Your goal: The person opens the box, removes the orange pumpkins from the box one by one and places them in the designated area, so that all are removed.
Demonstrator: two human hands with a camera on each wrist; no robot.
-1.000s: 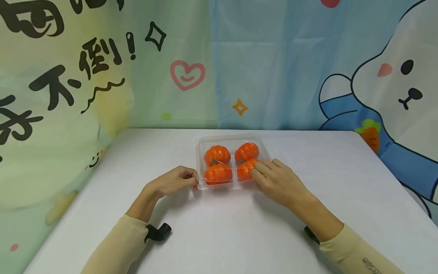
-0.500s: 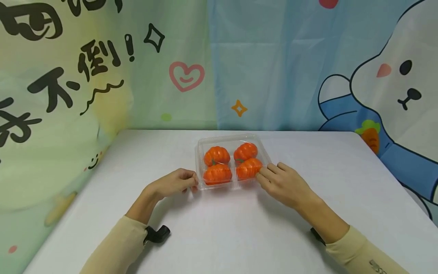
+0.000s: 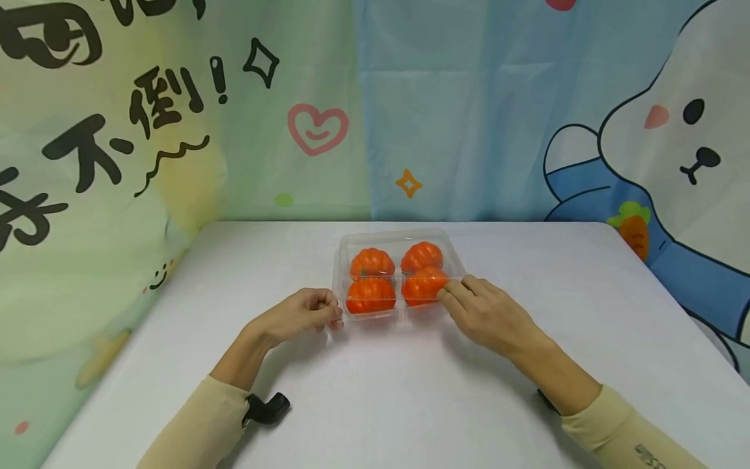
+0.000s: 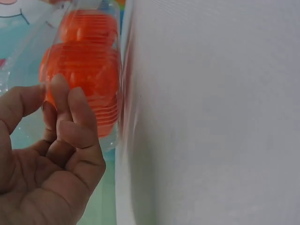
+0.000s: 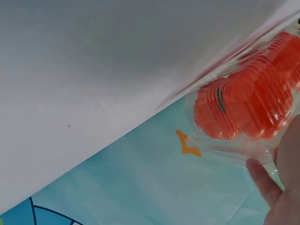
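A clear plastic clamshell box (image 3: 398,242) with ribbed walls lies at the far middle of the table. Several orange toy pumpkins (image 3: 370,296) sit inside it, in two columns. At the near left corner, my left hand (image 3: 305,314) pinches the edge of the clear lid. My right hand (image 3: 483,312) holds the lid's edge at the near right corner, its fingertips partly hidden. The lid's front edge looks raised above the base. In the left wrist view my left hand (image 4: 58,154) has thumb and finger at the clear rim; the right wrist view shows my right hand's fingers (image 5: 265,183) against the plastic edge.
A white-covered table (image 3: 404,397) spreads around the box. Behind it hangs a printed curtain (image 3: 428,111) with a cartoon figure. A black wrist camera mount (image 3: 268,409) juts from the left sleeve.
The lid's front edge has risen and tilted up from the base. My right hand has moved slightly to the right along the box's corner; my left hand stays at the left corner.
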